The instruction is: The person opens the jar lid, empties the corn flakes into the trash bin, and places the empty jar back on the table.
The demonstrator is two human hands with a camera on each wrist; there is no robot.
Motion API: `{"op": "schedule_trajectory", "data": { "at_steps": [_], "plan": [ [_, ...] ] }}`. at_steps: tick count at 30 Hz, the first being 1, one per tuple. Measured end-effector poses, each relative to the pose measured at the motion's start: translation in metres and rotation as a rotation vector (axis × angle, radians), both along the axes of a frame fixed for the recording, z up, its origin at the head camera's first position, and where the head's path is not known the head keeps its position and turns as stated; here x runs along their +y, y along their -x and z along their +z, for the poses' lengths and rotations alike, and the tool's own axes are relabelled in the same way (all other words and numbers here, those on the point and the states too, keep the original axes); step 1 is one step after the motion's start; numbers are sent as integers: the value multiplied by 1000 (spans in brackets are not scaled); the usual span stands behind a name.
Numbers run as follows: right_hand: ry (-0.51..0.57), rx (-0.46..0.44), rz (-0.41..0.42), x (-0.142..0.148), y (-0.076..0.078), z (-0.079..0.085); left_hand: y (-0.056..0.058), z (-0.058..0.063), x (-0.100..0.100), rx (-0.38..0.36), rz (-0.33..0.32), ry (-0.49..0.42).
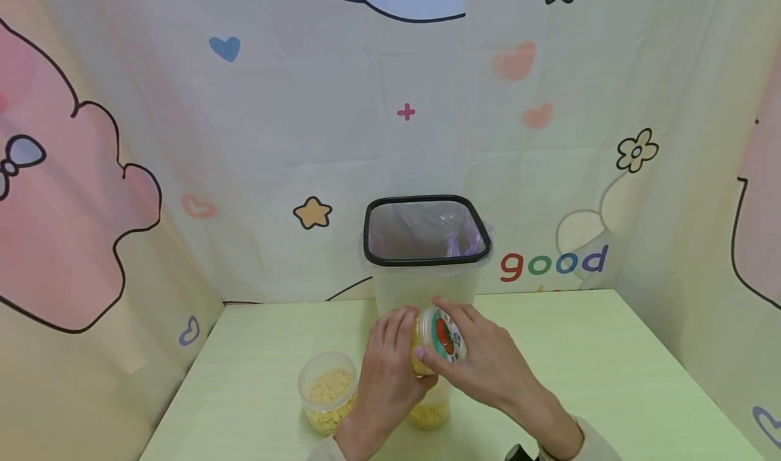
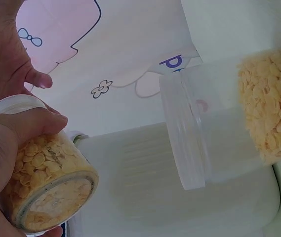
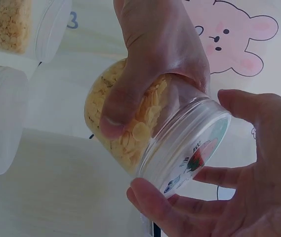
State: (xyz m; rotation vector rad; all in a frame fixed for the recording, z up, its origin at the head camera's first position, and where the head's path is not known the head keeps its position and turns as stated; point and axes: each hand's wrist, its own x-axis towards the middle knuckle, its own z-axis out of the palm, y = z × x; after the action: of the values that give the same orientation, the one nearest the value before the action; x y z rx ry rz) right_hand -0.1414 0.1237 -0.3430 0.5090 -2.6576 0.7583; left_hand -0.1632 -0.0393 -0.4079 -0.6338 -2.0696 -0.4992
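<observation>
Tilted on its side, a clear jar of yellow flakes (image 2: 51, 163) is held above the table between the two hands. My left hand (image 1: 386, 366) grips the jar's body, with the thumb laid across its side in the right wrist view. The lid (image 3: 189, 158), clear-rimmed with a strawberry picture, faces to the right. My right hand (image 1: 491, 359) holds this lid by the rim, thumb on one edge and fingers on the other. A second tub of flakes (image 1: 329, 407) stands left of the left hand. Partly hidden below the hands is another tub of flakes (image 1: 430, 413).
Behind the hands stands a pale waste bin (image 1: 427, 263) with a black rim and a purplish liner. The light green table (image 1: 256, 359) ends against a printed cloth backdrop (image 1: 293, 108). A small dark object (image 1: 518, 453) pokes in at the bottom edge.
</observation>
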Motion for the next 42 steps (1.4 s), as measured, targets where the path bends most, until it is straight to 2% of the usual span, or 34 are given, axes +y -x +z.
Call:
{"op": "schedule_trajectory", "data": {
  "at_steps": [5,15,22,31,36,42],
  "plan": [
    [20,47,52,1,2,-1,0,0,0,4,1,1],
    [43,155,232,7,5,-4,0,1,-2,19,12,0],
    [6,198,313,10,6,-4,-1,3,-3,-7,15,-10],
    [-79,223,450,21,8,-3,-1,2,-3,-10,-35,-33],
    [-102,226,500,23,9,-2,-2,2,-2,-24,-47,-45],
    [-112,234,508,24,9,-4,-1,1,-2,-46,-42,-48]
  ]
}}
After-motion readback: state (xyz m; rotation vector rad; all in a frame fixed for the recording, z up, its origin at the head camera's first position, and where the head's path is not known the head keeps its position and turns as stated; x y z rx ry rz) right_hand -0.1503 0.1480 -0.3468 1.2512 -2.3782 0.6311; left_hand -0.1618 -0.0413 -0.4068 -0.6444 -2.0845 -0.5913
